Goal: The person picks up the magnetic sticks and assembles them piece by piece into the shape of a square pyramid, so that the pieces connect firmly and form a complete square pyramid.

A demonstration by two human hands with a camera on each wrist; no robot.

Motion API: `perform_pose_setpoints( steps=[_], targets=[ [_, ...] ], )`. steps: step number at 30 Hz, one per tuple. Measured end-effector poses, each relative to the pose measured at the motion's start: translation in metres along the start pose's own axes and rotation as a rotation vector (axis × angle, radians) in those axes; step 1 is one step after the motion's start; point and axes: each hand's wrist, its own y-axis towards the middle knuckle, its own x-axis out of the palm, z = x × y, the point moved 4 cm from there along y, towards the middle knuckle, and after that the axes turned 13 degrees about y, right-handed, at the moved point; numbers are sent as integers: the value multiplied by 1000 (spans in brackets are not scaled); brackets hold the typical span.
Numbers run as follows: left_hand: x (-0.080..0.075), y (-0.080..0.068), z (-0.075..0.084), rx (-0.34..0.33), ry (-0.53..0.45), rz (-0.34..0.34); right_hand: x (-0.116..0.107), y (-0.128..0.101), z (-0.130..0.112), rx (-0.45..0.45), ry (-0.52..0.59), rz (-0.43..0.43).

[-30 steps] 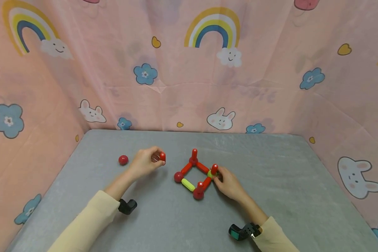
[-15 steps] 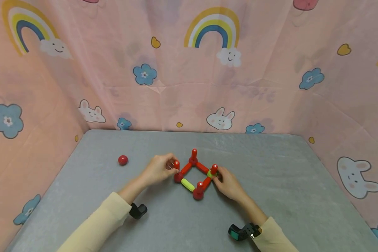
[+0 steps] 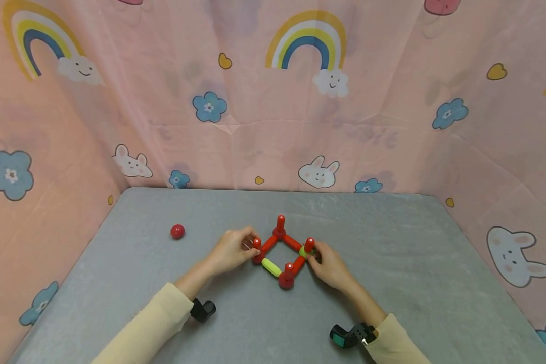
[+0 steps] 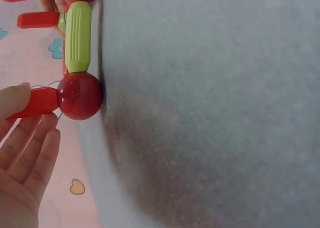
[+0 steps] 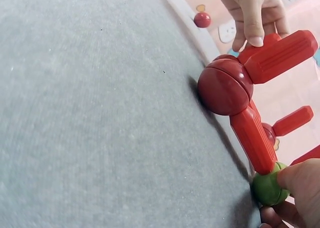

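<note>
Left hand [image 3: 229,250] lowered red stick [image 3: 257,243] onto corner ball (ball half hidden)

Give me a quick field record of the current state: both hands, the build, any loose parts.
left hand: pinches the upright red rod on the left corner ball
right hand: touches the green ball at the right corner
build: square of red and green rods, upright rods at all four corners
loose part: red ball on the grey table, left of the build
</note>
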Motion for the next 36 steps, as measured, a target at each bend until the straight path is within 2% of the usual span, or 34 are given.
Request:
perform_pose_setpoints(
  steps=[9, 19, 27, 36],
  targets=[
    [10, -5, -7, -52, -74, -49, 0, -1, 2, -1, 15, 4],
    [20, -10, -8, -44, -151, -7, -1, 5, 2, 7, 1, -25],
    [21, -14, -3, -57, -141, -5, -4, 19, 5, 98, 42, -32],
    [22, -17, 7, -63, -109, 5, -4, 32, 6, 116, 27, -50]
  ],
)
